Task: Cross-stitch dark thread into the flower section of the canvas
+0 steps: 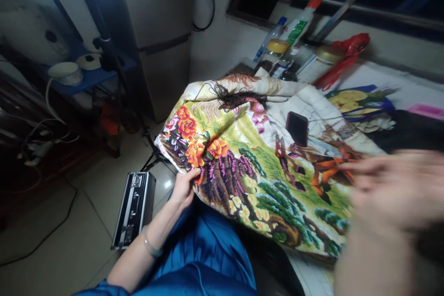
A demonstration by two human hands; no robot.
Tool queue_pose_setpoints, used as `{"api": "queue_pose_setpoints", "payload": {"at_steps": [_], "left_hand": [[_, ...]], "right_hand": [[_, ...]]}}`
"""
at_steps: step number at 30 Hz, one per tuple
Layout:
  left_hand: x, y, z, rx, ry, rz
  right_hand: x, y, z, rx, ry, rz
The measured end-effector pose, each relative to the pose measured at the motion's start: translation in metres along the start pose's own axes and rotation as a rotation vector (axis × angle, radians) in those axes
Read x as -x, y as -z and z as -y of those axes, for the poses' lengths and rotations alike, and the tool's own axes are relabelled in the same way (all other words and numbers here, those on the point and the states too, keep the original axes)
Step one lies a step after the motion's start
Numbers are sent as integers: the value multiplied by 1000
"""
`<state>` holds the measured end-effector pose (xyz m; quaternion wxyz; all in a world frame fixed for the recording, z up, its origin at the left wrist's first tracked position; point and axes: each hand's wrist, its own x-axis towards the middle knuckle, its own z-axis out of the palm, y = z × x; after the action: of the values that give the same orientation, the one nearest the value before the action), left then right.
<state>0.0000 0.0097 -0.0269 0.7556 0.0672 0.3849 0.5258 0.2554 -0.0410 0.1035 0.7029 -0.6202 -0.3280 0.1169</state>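
A large cross-stitch cloth [239,166] with flowers, trees and horses spreads before me, partly bunched at its far side. My left hand [185,187] is closed on its near left edge, thumb on top and fingers underneath. My right hand [391,189] is raised over the cloth's right end, smeared by motion. Whether it holds anything cannot be made out. On the cloth lie red-handled thread snips [279,147], a dark phone-like rectangle [297,128] and a tangle of dark thread [236,97].
Behind the cloth stand a jar with a yellow lid [275,48], several bottles and a red plastic bag [350,51]. A silver-black case [134,210] is on the tiled floor at left. A fridge [163,55] and a blue stool [100,78] with a white pot [65,74] stand beyond.
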Motion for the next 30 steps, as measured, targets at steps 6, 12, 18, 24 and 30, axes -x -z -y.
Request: {"api": "queue_pose_setpoints", "payload": {"at_steps": [6, 12, 18, 24, 30], "left_hand": [[3, -2, -2, 48, 92, 19], [4, -2, -5, 56, 130, 23], [5, -3, -6, 68, 144, 26], [5, -3, -5, 67, 136, 24], [4, -3, -3, 38, 112, 15]], "right_hand": [[96, -78, -51, 184, -257, 875], [117, -103, -62, 340, -55, 938], [115, -102, -62, 397, 8, 942], [117, -103, -61, 412, 40, 941], [120, -104, -67, 382, 32, 943]]}}
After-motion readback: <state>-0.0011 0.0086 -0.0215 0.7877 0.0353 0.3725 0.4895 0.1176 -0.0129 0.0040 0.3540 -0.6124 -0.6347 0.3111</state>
